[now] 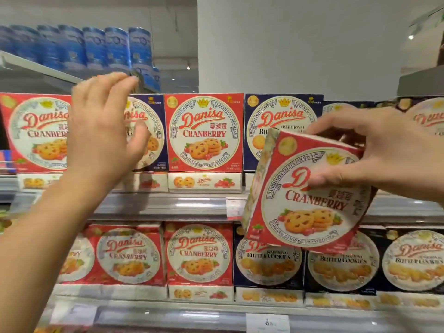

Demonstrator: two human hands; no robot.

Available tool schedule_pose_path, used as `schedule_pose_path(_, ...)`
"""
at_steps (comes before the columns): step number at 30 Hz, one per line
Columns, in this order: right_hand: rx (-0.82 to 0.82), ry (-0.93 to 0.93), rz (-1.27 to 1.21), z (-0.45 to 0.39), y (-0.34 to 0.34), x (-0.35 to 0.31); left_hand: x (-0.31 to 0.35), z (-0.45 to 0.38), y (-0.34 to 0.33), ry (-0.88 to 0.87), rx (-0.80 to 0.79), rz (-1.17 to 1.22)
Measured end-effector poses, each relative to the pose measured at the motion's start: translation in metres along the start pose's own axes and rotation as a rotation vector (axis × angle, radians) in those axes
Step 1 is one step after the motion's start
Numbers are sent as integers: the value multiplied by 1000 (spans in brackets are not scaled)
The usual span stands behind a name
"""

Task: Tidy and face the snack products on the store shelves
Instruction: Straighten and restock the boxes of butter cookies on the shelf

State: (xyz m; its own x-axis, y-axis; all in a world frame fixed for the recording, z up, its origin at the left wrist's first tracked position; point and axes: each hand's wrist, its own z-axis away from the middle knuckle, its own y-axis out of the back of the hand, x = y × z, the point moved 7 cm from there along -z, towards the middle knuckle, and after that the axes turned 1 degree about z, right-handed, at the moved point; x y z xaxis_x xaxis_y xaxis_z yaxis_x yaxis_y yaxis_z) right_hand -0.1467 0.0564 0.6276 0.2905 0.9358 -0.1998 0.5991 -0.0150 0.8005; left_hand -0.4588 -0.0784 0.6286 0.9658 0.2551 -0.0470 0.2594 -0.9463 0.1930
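My right hand (374,155) grips a red Danisa cranberry cookie box (305,200) by its top edge, tilted, in front of the shelves at the right. My left hand (105,131) is raised with fingers spread, empty, in front of a navy Danisa box (153,135) on the upper shelf. That navy box stands between two red cranberry boxes, one at the far left (33,133) and one in the middle (204,133). A navy butter cookie box (278,116) stands right of the middle one, partly hidden by the held box.
The lower shelf holds red cranberry boxes (199,255) at left and navy butter cookie boxes (343,265) at right. Blue cylindrical packs (96,49) line the top shelf. Price tags sit on the shelf rail (168,205). A white pillar (288,44) rises behind.
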Motion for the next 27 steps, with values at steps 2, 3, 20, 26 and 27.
schedule_pose_path(2,8,39,7,-13,-13,-6,-24,-18,-6,-4,-130,-112)
schedule_pose_path(3,9,59,15,-20,-19,-9,-34,-24,-11,-17,-197,-173)
schedule_pose_path(20,209,175,-23,-83,-16,-55,-38,-20,33,-189,-369,-118)
schedule_pose_path(26,278,220,-26,-95,-2,-81,-39,-1,75,-376,-462,-60)
schedule_pose_path(27,289,233,-31,-99,0,-87,-45,5,81,-360,-488,4)
